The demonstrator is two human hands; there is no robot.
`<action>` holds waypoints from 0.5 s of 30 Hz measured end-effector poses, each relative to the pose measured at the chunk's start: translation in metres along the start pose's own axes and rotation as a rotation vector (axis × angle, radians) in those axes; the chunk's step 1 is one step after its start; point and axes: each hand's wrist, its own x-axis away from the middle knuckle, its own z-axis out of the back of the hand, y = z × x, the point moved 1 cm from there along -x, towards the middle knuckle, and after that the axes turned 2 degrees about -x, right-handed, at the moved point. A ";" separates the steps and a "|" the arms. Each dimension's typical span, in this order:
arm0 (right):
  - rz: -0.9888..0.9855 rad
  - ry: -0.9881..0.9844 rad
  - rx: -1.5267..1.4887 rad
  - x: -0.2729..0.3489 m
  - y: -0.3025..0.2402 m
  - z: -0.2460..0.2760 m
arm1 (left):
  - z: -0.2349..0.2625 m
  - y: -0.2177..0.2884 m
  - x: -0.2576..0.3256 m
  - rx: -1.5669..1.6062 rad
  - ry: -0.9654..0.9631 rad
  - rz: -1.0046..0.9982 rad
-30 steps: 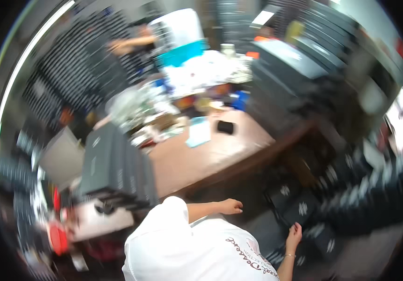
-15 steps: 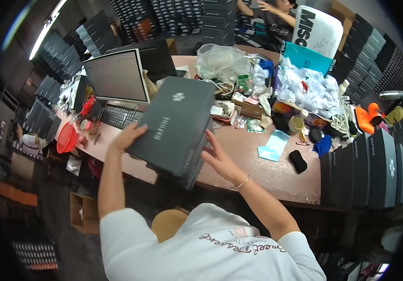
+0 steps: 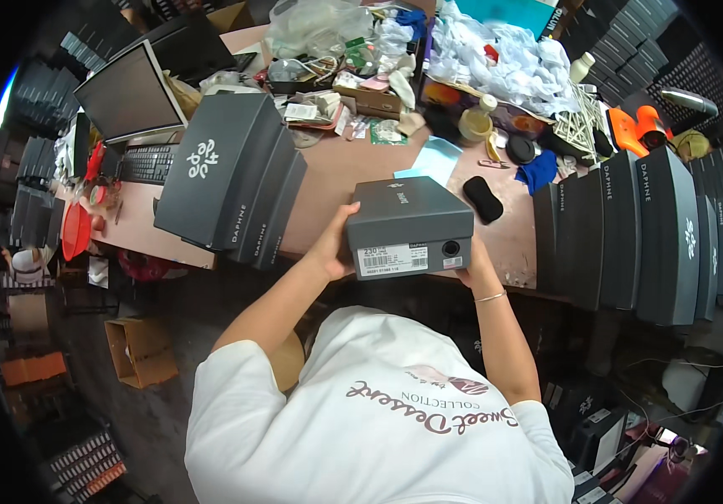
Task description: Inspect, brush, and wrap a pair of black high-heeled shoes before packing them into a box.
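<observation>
Between my two hands is a dark grey shoebox point(image 3: 410, 220), lid on, held up over the front edge of the table. Its short end, with a white label and a round hole, faces me. My left hand point(image 3: 336, 242) grips its left side, the thumb near the top edge. At the right end my right hand point(image 3: 476, 260) closes round the lower corner, most of its fingers hidden behind the box. Left of my hands, a few larger dark grey boxes point(image 3: 219, 172) lean together on the table, neither hand touching them.
At the far left are a monitor point(image 3: 130, 92), a keyboard point(image 3: 146, 164) and a red basket point(image 3: 77, 233). Plastic bags point(image 3: 496, 63) and small items crowd the table's back. A black oblong object point(image 3: 483, 200) lies right of the box. Upright shoeboxes point(image 3: 664, 244) line the right side.
My left hand has left the large boxes, which now stand farther left in view. Both hands now hold the smaller shoebox; my right hand was open before. The view has tilted downward.
</observation>
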 end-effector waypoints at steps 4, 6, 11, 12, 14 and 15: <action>-0.007 0.018 -0.003 0.000 0.005 0.012 | -0.014 0.000 0.001 -0.048 -0.029 -0.012; 0.013 0.020 0.003 -0.002 0.002 0.002 | -0.009 0.005 0.000 -0.063 -0.017 -0.012; 0.011 -0.070 0.035 -0.009 0.006 0.000 | 0.022 0.016 -0.008 -0.315 -0.006 -0.071; 0.080 -0.094 -0.064 -0.015 0.016 0.008 | 0.033 0.015 -0.017 -0.503 -0.013 -0.160; 0.080 0.151 0.274 -0.050 0.041 0.028 | 0.079 0.001 -0.067 -0.661 0.142 -0.181; 0.068 0.281 0.436 -0.060 0.050 0.033 | 0.089 -0.004 -0.086 -0.597 0.248 -0.046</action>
